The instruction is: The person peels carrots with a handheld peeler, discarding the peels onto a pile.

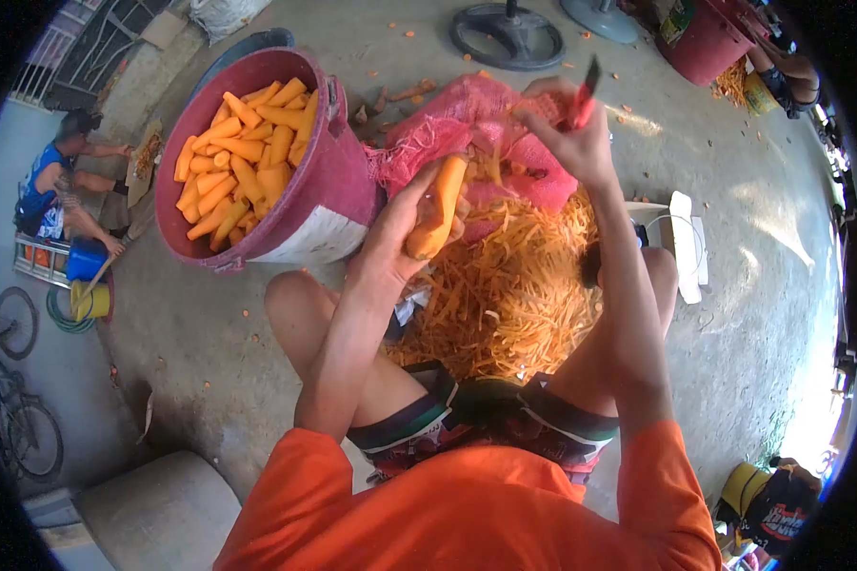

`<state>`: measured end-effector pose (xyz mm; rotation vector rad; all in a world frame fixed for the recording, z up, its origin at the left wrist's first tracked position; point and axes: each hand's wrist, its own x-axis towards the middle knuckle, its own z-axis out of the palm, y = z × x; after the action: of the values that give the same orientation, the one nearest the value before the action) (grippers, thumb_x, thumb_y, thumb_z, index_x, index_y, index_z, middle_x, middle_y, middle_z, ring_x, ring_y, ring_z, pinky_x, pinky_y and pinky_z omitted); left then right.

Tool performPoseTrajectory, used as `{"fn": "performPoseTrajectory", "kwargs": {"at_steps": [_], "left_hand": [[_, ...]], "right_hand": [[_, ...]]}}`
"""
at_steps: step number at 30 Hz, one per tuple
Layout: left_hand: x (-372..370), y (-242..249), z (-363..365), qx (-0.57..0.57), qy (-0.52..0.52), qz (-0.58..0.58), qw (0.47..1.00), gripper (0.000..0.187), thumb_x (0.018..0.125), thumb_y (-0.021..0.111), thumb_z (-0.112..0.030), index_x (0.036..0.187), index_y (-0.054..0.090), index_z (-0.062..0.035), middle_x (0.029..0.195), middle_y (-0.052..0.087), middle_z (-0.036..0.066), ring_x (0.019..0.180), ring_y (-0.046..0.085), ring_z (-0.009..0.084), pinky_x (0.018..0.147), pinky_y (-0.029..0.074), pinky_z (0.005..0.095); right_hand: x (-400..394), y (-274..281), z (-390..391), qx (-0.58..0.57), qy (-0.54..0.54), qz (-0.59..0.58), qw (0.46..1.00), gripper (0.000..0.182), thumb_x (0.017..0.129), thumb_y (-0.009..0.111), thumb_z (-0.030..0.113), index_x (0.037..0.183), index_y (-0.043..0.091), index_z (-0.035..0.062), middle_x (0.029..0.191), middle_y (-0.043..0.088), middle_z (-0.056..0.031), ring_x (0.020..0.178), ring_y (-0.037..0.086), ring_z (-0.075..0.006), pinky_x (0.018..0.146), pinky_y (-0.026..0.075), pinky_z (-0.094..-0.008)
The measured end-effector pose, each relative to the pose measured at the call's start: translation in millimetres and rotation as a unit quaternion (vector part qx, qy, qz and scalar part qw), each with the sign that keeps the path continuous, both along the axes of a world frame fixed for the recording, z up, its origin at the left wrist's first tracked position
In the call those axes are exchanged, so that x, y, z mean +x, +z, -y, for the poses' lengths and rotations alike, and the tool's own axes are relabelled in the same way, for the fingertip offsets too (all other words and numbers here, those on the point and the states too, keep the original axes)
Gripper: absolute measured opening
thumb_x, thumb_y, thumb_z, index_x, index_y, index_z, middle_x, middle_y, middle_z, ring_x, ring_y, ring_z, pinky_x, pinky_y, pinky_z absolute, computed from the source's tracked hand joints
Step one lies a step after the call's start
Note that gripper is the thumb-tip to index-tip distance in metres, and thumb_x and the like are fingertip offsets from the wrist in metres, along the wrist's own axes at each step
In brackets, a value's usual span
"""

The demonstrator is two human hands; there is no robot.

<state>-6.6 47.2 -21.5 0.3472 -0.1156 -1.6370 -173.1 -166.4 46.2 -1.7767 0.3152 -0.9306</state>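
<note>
Currently, left grip (392, 224) holds carrot (441, 202), right grip (573, 138) red tool (584, 105); tub (346, 181) rim left, wide floor (752, 190) right.

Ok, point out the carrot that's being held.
It's the carrot in the left hand, up off the floor; the heaped carrots in the large pink tub lie loose, with no hand on them.
</note>
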Motion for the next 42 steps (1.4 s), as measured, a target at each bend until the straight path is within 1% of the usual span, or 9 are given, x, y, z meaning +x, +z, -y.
{"fn": "performPoseTrajectory", "kwargs": {"at_steps": [7,17,19,27,30,35,36,38,42], "left_hand": [[-14.1,15.6,10.2,0.106,0.154,-0.026,0.982,0.027,0.104,0.058,-0.027,0.123,0.061,-0.0068,0.111,0.067,0.013,0.099,0.068,0.0262,0.084,0.06,0.0412],[-11.4,22.2,7.3,0.077,0.239,0.133,0.959,0.027,0.101,0.065,-0.027,0.123,0.062,-0.0134,0.106,0.069,0.003,0.089,0.069,0.0166,0.065,0.061,0.0348],[-10.8,31.9,6.0,0.091,0.229,0.1,0.964,0.027,0.102,0.063,-0.027,0.125,0.061,-0.0136,0.108,0.069,0.004,0.092,0.069,0.0172,0.066,0.062,0.0347],[-7.2,18.9,5.6,0.094,0.202,0.152,0.963,0.029,0.104,0.059,-0.026,0.129,0.06,-0.0118,0.118,0.068,0.008,0.1,0.069,0.0196,0.072,0.062,0.0344],[-0.6,8.5,10.3,-0.046,0.068,0.068,0.994,0.028,0.104,0.059,-0.027,0.127,0.06,-0.0111,0.114,0.066,0.007,0.093,0.068,0.0184,0.068,0.059,0.0331],[-16.4,26.2,6.7,0.088,0.099,0.036,0.991,0.027,0.105,0.058,-0.028,0.122,0.062,-0.0078,0.093,0.063,0.005,0.079,0.062,0.016,0.061,0.051,0.0274],[-3.4,-0.1,11.5,-0.031,0.043,-0.045,0.998,0.028,0.105,0.057,-0.029,0.122,0.062,-0.0069,0.092,0.063,0.006,0.077,0.061,0.0163,0.059,0.049,0.0278],[-8.4,16.1,11.5,0.008,0.063,0.022,0.998,0.028,0.106,0.056,-0.03,0.122,0.062,-0.0072,0.094,0.065,0.006,0.076,0.061,0.0159,0.058,0.048,0.0269],[-19.9,24.6,7.9,0.058,0.114,0.025,0.991,0.029,0.106,0.054,-0.03,0.125,0.061,-0.0081,0.103,0.07,0.007,0.075,0.061,0.0147,0.057,0.048,0.0264]], "right_hand": [[-0.2,1.4,-34.8,-0.076,0.069,0.019,0.995,0.021,0.084,0.077,0.0,0.102,0.067,-0.0006,0.1,0.069,-0.0041,0.092,0.063,-0.0094,0.08,0.051,-0.0247],[12.4,-3.7,-65.6,-0.148,0.132,-0.009,0.98,0.023,0.082,0.077,-0.002,0.103,0.069,0.0,0.098,0.073,-0.0068,0.091,0.067,-0.0119,0.081,0.054,-0.0281],[12.5,-0.6,-63.7,-0.036,0.14,-0.039,0.989,0.022,0.083,0.078,-0.002,0.103,0.069,-0.0002,0.098,0.073,-0.0063,0.091,0.067,-0.0126,0.082,0.054,-0.0285],[14.2,3.2,-62.3,-0.17,0.176,-0.021,0.969,0.022,0.083,0.079,0.0,0.102,0.07,0.0009,0.097,0.074,-0.0078,0.09,0.069,-0.0165,0.084,0.054,-0.0311],[20.2,2.8,-51.2,-0.164,0.15,0.002,0.975,0.021,0.083,0.079,0.0,0.102,0.07,0.0015,0.097,0.074,-0.0085,0.09,0.07,-0.0184,0.081,0.055,-0.0322],[9.6,8.6,-27.0,-0.032,0.083,-0.014,0.996,0.02,0.082,0.078,-0.001,0.101,0.07,0.0018,0.095,0.074,-0.0071,0.089,0.07,-0.0157,0.079,0.055,-0.0305],[7.7,9.8,-41.6,-0.118,0.112,-0.015,0.987,0.019,0.083,0.077,-0.002,0.1,0.07,0.0017,0.094,0.073,-0.006,0.089,0.069,-0.0144,0.078,0.055,-0.0294],[14.0,10.6,-56.0,-0.225,0.205,-0.005,0.953,0.017,0.082,0.076,-0.003,0.098,0.07,0.0014,0.095,0.073,-0.0051,0.087,0.068,-0.0125,0.076,0.055,-0.028],[11.8,-1.2,-25.9,-0.057,0.091,-0.016,0.994,0.021,0.081,0.079,0.0,0.102,0.073,0.0033,0.097,0.074,-0.0073,0.087,0.069,-0.0142,0.078,0.055,-0.0299]]}}
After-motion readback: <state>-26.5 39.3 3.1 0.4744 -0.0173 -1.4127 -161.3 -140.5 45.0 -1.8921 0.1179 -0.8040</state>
